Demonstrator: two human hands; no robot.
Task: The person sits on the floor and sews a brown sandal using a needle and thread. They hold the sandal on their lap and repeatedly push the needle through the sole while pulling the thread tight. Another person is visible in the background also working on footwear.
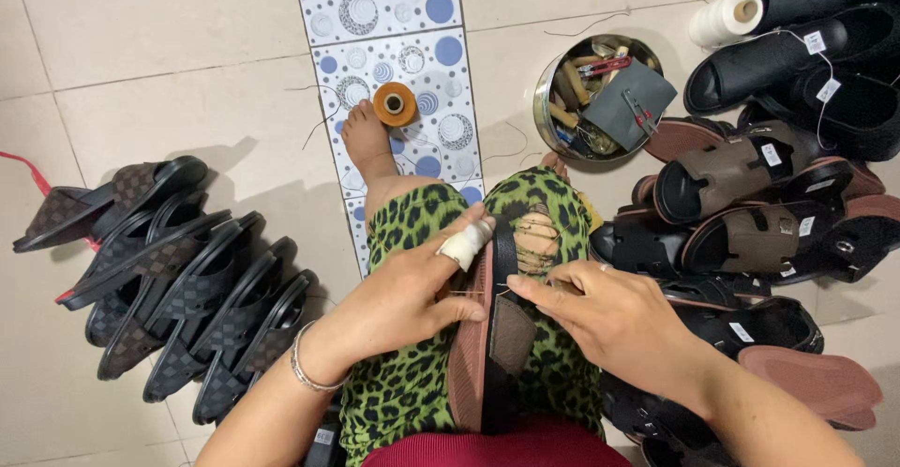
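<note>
A sandal (489, 354) with a reddish-brown sole and a black and brown strap stands on its edge in my lap, between my knees in green leopard-print trousers. My left hand (412, 293) grips the sole from the left; its index finger is wrapped in white tape (466, 242) and a silver bracelet sits on the wrist. My right hand (600, 312) pinches at the strap's edge from the right, where a thin thread or needle crosses the sole. What the fingertips pinch is too small to tell.
A row of dark checkered sandals (178, 289) leans on the floor at left. Black and brown sandals (750, 204) are piled at right. A round tin of tools (600, 97), an orange thread spool (396, 104) and a white thread cone (727, 17) lie ahead.
</note>
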